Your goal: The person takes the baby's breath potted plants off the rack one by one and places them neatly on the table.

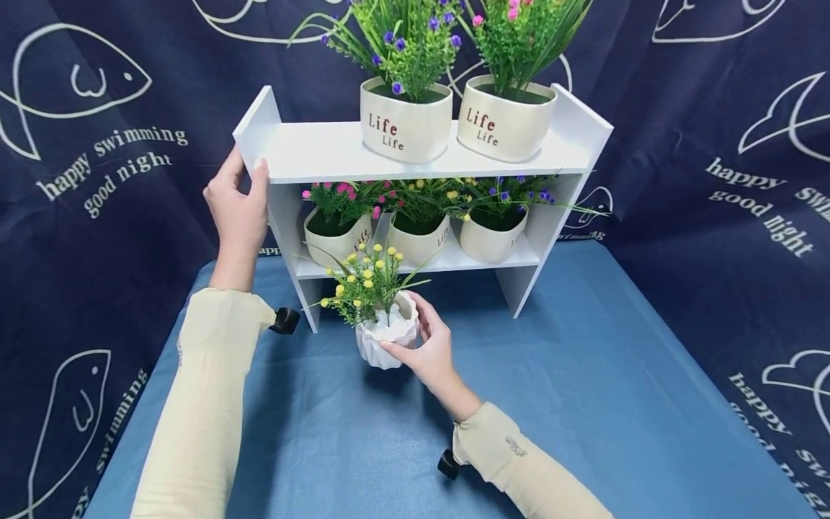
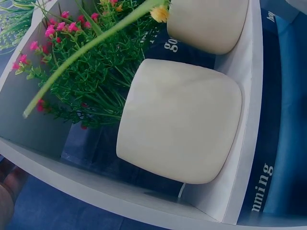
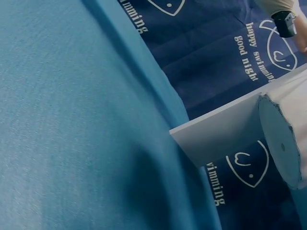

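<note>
My left hand [image 1: 238,209] grips the left side panel of a white two-tier shelf [image 1: 314,151] near its top corner. In the left wrist view part of that left hand [image 2: 8,194] shows at the panel's outer edge. My right hand [image 1: 436,351] holds a small white ribbed flowerpot [image 1: 371,349] by its right side, thumb in front. Yellow artificial flowers [image 1: 366,280] rise from the white filling in it. The pot is raised in front of the shelf's lower left part; the right wrist view shows its flat underside [image 3: 278,139].
Two cream "Life" pots [image 1: 405,130] with purple and pink flowers stand on the upper tier. Below, three cream pots [image 1: 489,238] fill the lower tier. A blue cloth [image 1: 583,389] covers the table, and a navy fish-print curtain [image 1: 91,238] hangs behind.
</note>
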Demonstrator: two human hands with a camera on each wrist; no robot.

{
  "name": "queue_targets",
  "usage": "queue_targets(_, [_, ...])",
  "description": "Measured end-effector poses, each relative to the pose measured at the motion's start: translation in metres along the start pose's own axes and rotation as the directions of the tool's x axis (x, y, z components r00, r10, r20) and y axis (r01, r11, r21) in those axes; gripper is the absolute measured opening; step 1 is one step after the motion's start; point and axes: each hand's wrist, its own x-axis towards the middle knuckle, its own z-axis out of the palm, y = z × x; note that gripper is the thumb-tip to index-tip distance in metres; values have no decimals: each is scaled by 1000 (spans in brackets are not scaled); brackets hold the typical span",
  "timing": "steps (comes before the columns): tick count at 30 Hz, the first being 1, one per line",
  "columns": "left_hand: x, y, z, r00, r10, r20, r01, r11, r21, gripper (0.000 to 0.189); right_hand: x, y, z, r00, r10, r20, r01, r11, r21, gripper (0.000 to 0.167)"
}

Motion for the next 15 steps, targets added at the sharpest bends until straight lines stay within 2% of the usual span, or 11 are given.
queue_targets(6, [0,-1,1,1000,-7,7,7,1000,-3,40,-4,8,6,1000,-6,13,5,1000,17,79])
queue_targets(15, [0,-2,0,1000,26,-4,-26,1000,3,39,-10,22,16,998,-9,54,7,999,34,79])
